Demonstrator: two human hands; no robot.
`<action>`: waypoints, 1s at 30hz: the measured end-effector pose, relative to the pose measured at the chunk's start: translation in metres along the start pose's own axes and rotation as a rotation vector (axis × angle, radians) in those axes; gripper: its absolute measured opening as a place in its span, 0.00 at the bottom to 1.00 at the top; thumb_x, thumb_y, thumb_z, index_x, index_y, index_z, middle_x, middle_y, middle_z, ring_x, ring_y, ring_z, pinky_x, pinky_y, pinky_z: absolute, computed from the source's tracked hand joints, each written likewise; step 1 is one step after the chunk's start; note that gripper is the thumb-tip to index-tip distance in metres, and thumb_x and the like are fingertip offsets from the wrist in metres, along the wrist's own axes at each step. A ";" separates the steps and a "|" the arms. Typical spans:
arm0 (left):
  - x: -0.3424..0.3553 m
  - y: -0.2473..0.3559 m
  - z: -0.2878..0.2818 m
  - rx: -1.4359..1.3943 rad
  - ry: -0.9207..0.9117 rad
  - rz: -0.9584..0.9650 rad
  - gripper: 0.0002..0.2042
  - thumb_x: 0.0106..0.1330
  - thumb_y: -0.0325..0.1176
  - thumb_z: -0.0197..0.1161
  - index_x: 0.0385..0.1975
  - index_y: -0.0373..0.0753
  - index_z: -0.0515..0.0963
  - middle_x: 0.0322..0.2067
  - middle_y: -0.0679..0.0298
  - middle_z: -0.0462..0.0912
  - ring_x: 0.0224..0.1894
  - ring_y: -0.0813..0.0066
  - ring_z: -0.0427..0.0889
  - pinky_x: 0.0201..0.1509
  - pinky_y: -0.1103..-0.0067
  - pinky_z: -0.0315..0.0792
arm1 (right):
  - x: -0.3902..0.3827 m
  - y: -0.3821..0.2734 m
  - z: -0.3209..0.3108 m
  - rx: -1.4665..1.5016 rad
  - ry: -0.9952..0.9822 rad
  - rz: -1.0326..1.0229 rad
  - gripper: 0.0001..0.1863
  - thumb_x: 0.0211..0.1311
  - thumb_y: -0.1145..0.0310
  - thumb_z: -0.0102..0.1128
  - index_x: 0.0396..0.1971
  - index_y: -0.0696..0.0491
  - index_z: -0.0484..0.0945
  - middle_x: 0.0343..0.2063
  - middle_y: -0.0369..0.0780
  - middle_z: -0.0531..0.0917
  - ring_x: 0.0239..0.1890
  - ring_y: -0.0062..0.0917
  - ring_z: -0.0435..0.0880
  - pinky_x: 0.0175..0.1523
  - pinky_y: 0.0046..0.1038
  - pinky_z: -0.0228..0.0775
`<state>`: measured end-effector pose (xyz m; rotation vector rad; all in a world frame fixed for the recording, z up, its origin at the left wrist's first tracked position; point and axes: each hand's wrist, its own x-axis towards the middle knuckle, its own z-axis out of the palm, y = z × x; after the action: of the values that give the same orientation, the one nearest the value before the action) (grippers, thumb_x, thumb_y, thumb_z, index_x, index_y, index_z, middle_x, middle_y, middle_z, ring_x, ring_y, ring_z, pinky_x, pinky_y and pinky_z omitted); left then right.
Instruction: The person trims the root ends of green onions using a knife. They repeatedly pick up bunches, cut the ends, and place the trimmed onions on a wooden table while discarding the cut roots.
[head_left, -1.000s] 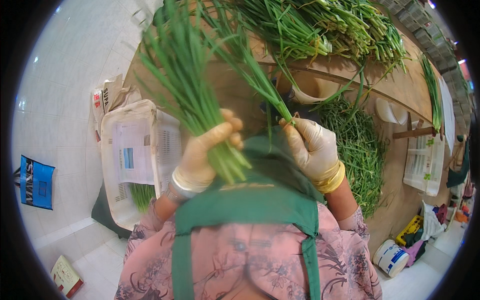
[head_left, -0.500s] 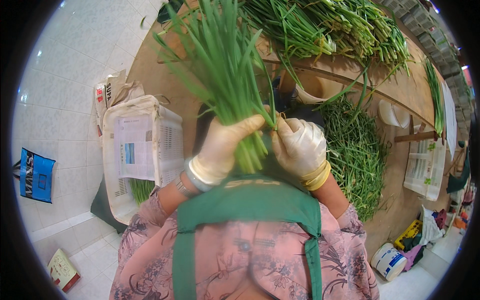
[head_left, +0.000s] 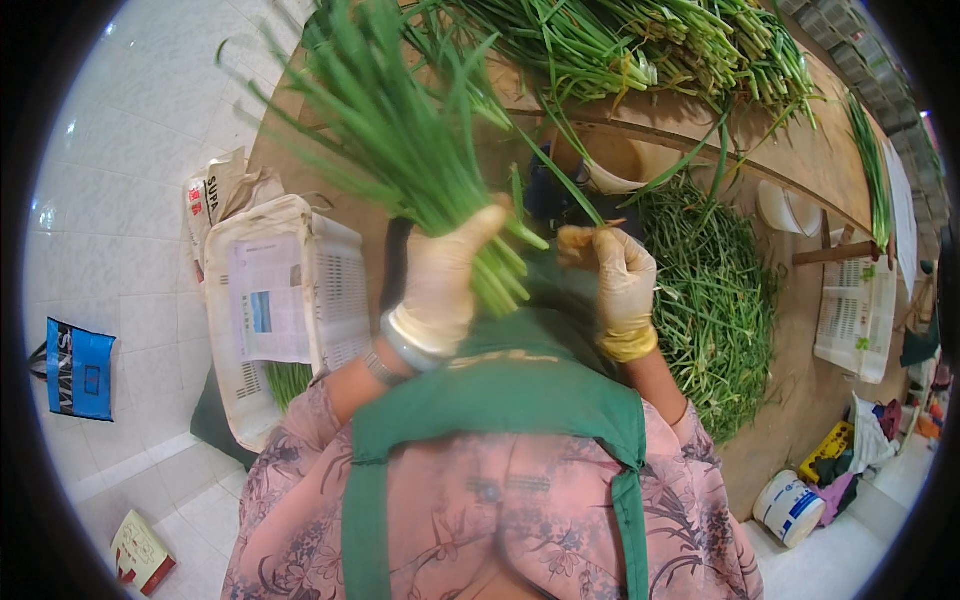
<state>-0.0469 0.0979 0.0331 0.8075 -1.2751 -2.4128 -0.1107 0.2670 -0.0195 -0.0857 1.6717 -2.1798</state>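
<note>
My left hand (head_left: pixel 440 275), in a pale thin glove, is closed round a thick bunch of green chives (head_left: pixel 400 130). The leaves fan up and to the left, smeared by motion, and the cut stem ends stick out below the thumb. To the right, apart from the bunch, my gloved right hand (head_left: pixel 626 275) is pinched. A thin chive leaf (head_left: pixel 568 185) with a brownish end runs down to its fingertips. Its finger ends are partly blurred.
Heaped chives (head_left: pixel 690 50) lie on the wooden table (head_left: pixel 780 170) ahead. Below, right of my knees, is a large pile of loose leaves (head_left: pixel 715 310). At left stands a white plastic crate (head_left: pixel 335 280) with paper and chives; a white bucket (head_left: pixel 785 508) sits lower right.
My right hand has drawn away to the right from the bunch, with a thin leaf at its fingertips. The bunch in my left hand has tipped further left.
</note>
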 end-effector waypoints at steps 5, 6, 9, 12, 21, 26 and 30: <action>-0.006 0.000 -0.008 -0.035 -0.107 -0.151 0.11 0.64 0.23 0.65 0.46 0.32 0.80 0.40 0.60 0.84 0.39 0.69 0.84 0.42 0.74 0.82 | -0.003 -0.021 -0.010 -0.516 -0.273 -0.287 0.13 0.70 0.66 0.54 0.36 0.59 0.84 0.31 0.42 0.86 0.31 0.27 0.81 0.41 0.28 0.73; -0.006 -0.001 -0.009 -0.038 -0.117 -0.160 0.11 0.64 0.23 0.65 0.46 0.32 0.80 0.40 0.60 0.84 0.39 0.69 0.84 0.43 0.74 0.82 | 0.002 -0.020 -0.005 -0.554 -0.318 -0.348 0.12 0.70 0.66 0.55 0.36 0.59 0.83 0.31 0.42 0.85 0.31 0.28 0.81 0.41 0.29 0.73; -0.006 -0.009 -0.013 -0.030 -0.136 -0.157 0.11 0.64 0.23 0.65 0.45 0.33 0.80 0.39 0.61 0.84 0.39 0.70 0.84 0.45 0.77 0.80 | 0.014 -0.020 0.006 -0.577 -0.505 -0.281 0.11 0.69 0.66 0.57 0.36 0.60 0.81 0.29 0.41 0.83 0.33 0.26 0.81 0.40 0.30 0.71; -0.001 -0.016 -0.020 -0.011 -0.164 -0.070 0.11 0.63 0.23 0.66 0.45 0.33 0.79 0.39 0.62 0.84 0.38 0.70 0.84 0.45 0.77 0.80 | 0.013 -0.004 0.023 -0.317 -0.395 0.049 0.13 0.70 0.65 0.57 0.36 0.61 0.80 0.29 0.39 0.82 0.34 0.21 0.80 0.40 0.28 0.71; -0.009 0.010 -0.024 -0.184 -0.289 -0.073 0.12 0.65 0.25 0.63 0.47 0.35 0.78 0.42 0.58 0.84 0.48 0.65 0.84 0.55 0.67 0.80 | -0.027 -0.028 -0.039 -0.608 0.010 -0.094 0.16 0.72 0.62 0.50 0.35 0.59 0.80 0.27 0.41 0.81 0.28 0.28 0.79 0.37 0.30 0.72; -0.009 0.020 -0.050 -0.293 -0.268 -0.187 0.13 0.66 0.30 0.63 0.49 0.35 0.77 0.46 0.55 0.83 0.51 0.64 0.83 0.60 0.65 0.77 | -0.056 -0.037 -0.236 -1.918 0.096 0.616 0.17 0.67 0.57 0.54 0.44 0.54 0.81 0.40 0.51 0.86 0.42 0.46 0.85 0.48 0.40 0.76; -0.011 0.006 -0.054 -0.221 -0.260 -0.253 0.15 0.67 0.29 0.61 0.52 0.33 0.76 0.48 0.54 0.82 0.53 0.64 0.82 0.56 0.67 0.80 | -0.041 -0.083 -0.103 -1.391 0.102 -0.038 0.18 0.66 0.66 0.57 0.53 0.56 0.80 0.45 0.51 0.85 0.46 0.41 0.86 0.51 0.33 0.77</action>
<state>-0.0058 0.0647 0.0172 0.6410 -1.0137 -2.8774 -0.1237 0.3933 0.0369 -0.3649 2.8687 -0.6517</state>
